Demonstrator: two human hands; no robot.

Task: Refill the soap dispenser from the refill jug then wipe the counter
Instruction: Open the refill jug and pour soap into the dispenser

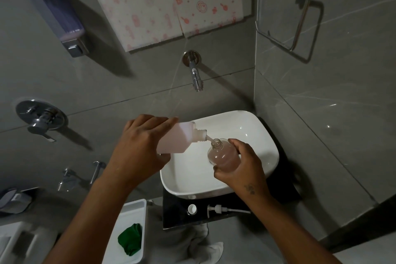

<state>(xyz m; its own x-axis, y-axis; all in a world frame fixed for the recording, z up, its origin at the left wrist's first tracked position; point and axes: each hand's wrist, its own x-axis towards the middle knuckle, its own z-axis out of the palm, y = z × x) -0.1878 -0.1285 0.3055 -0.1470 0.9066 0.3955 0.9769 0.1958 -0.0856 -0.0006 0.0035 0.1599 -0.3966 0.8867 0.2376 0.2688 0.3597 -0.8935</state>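
**Head view: soap pours from jug to bottle over the basin**

Head camera looks down on 2 bare hands above a white basin [263, 135]. Left hand [139, 146] grips the pale refill jug [177, 138], tipped on its side so its open neck points right and down. A thin white stream runs from the neck into the mouth of the clear soap bottle [222, 154], which the right hand [244, 165] holds tilted, fingers wrapped round its lower half. Pinkish liquid fills part of the bottle. On the dark bench [175, 214] in front of the basin lie a white cap [192, 208] and the pump head [220, 209]. A green cloth [131, 241] sits in a white tray [128, 216] lower left.
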